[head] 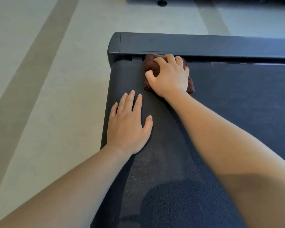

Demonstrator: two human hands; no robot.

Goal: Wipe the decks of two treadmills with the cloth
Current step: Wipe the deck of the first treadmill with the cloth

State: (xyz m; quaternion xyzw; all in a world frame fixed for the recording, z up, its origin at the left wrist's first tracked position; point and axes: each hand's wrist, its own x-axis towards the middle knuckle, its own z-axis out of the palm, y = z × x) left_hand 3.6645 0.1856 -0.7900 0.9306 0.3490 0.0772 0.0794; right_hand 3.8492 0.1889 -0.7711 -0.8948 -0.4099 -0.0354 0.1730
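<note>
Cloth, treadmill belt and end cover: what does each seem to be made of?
The cloth looks like soft brown fabric, perhaps terry or microfibre: it bunches in thick folds. The belt seems rubbery and matte, with a fine grainy texture. The end cover is probably moulded plastic: smooth, with a faint sheen and crisp panel seams.

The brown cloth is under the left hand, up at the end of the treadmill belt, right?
Not quite: the head view shows the brown cloth gripped under the right hand, up at the end of the treadmill belt. The left hand lies flat on the belt, holding nothing.
</note>
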